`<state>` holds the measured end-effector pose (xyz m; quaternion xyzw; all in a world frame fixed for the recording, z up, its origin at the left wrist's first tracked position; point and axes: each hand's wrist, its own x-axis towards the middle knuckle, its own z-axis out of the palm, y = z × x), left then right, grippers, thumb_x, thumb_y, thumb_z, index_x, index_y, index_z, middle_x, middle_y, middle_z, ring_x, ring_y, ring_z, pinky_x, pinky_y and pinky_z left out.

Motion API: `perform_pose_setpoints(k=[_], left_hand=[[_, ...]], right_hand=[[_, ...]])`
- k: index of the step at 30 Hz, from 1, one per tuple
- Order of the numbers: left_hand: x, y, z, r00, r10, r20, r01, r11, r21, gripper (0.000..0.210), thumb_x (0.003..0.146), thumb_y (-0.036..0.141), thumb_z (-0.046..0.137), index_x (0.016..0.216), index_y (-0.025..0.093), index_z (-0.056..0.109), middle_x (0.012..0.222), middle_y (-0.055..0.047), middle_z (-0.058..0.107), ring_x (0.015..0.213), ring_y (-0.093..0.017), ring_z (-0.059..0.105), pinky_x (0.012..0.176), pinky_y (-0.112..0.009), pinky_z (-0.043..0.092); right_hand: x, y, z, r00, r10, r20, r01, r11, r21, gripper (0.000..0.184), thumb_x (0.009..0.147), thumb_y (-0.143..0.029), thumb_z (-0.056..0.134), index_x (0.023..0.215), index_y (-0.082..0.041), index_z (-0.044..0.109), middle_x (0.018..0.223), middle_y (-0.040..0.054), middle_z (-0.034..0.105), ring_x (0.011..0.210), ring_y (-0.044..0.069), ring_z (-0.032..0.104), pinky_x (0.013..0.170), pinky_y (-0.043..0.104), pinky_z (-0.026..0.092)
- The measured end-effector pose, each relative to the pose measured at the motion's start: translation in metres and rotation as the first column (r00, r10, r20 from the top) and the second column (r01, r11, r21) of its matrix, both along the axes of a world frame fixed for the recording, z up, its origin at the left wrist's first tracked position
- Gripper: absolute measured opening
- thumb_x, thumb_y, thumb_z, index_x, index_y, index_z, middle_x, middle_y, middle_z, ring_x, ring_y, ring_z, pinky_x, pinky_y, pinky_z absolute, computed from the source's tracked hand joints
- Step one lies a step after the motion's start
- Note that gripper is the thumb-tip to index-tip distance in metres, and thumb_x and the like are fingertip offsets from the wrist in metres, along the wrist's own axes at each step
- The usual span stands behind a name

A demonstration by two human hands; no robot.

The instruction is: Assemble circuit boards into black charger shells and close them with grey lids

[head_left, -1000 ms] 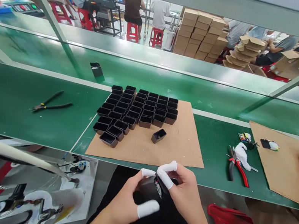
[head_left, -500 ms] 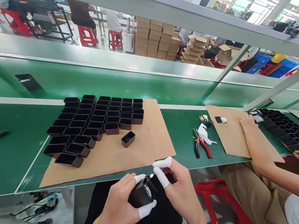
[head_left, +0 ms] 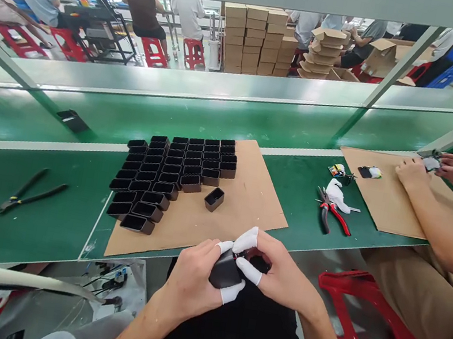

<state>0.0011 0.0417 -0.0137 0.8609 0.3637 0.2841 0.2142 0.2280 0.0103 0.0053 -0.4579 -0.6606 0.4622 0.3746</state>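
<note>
Over my lap, at the table's front edge, my left hand (head_left: 201, 279) is closed around a black plastic case (head_left: 226, 272), tilted with its opening towards my right hand. White finger cots cover fingertips on both hands. My right hand (head_left: 275, 266) pinches at the case's opening, where a small bit of red shows. What lies between its fingers is mostly hidden by the fingertips. Beyond my hands, one loose black case (head_left: 214, 199) sits on a cardboard sheet (head_left: 252, 197). Several rows of matching open-topped cases (head_left: 171, 168) stand to its left.
Pliers with dark handles (head_left: 24, 195) lie at the left. Red-handled pliers (head_left: 331, 211), a white crumpled piece (head_left: 338, 196) and small electronic parts (head_left: 338, 170) lie at the right. A co-worker's hands (head_left: 414, 170) work over another cardboard sheet (head_left: 382, 206). A metal shelf beam crosses above.
The view has swung left and down. My right fingers have closed in on the case's opening, and the case has turned in my left hand. The co-worker's hands have come together around a part.
</note>
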Motion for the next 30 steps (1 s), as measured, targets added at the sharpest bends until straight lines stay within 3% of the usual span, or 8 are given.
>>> perform_pose_setpoints(k=[3,6,9,21,30], left_hand=[[-0.007,0.004,0.004,0.996,-0.025,-0.087,0.021,0.999,-0.042,0.033,0.080,0.029,0.084,0.107,0.023,0.068,0.088,-0.002,0.075,0.074,-0.023,0.072,0.066,-0.034,0.053],[-0.011,0.007,0.009,0.983,-0.017,-0.183,0.012,0.999,-0.033,0.028,0.081,0.035,0.085,0.098,0.024,0.066,0.086,-0.002,0.074,0.073,-0.023,0.071,0.065,-0.036,0.050],[-0.015,0.009,0.013,0.968,-0.024,-0.251,0.031,0.999,0.026,0.028,0.083,0.039,0.084,0.088,0.024,0.061,0.080,-0.001,0.070,0.070,-0.022,0.067,0.062,-0.037,0.045],[-0.024,0.006,0.015,0.971,-0.037,-0.236,0.078,0.983,0.165,0.032,0.079,0.031,0.080,0.078,0.025,0.049,0.070,0.003,0.061,0.063,-0.018,0.056,0.058,-0.037,0.036],[-0.023,0.005,0.013,0.965,-0.057,-0.258,0.101,0.982,0.161,0.030,0.077,0.031,0.076,0.078,0.027,0.046,0.070,0.002,0.062,0.062,-0.019,0.057,0.057,-0.037,0.038]], right_hand=[[0.001,0.006,0.014,0.986,0.092,0.141,-0.093,0.996,-0.003,0.013,0.102,-0.013,0.067,0.104,-0.025,0.071,0.107,0.0013,0.067,0.093,0.017,0.066,0.085,0.032,0.055],[0.000,0.009,0.026,0.915,0.142,0.377,-0.143,0.989,-0.026,0.016,0.103,-0.010,0.064,0.098,-0.024,0.069,0.102,0.0000,0.064,0.086,0.016,0.064,0.081,0.031,0.052],[0.000,0.012,0.030,0.844,0.168,0.509,-0.193,0.981,-0.004,0.020,0.102,-0.007,0.061,0.093,-0.023,0.066,0.100,0.0002,0.061,0.082,0.016,0.062,0.077,0.030,0.048],[0.001,0.018,0.041,0.757,0.279,0.591,-0.309,0.950,-0.052,0.020,0.105,-0.013,0.059,0.089,-0.023,0.053,0.098,-0.0005,0.056,0.077,0.016,0.056,0.072,0.031,0.039],[0.004,0.017,0.039,0.773,0.256,0.580,-0.300,0.954,-0.020,0.022,0.101,-0.010,0.061,0.086,-0.024,0.052,0.095,-0.0008,0.055,0.073,0.016,0.052,0.068,0.032,0.035]])
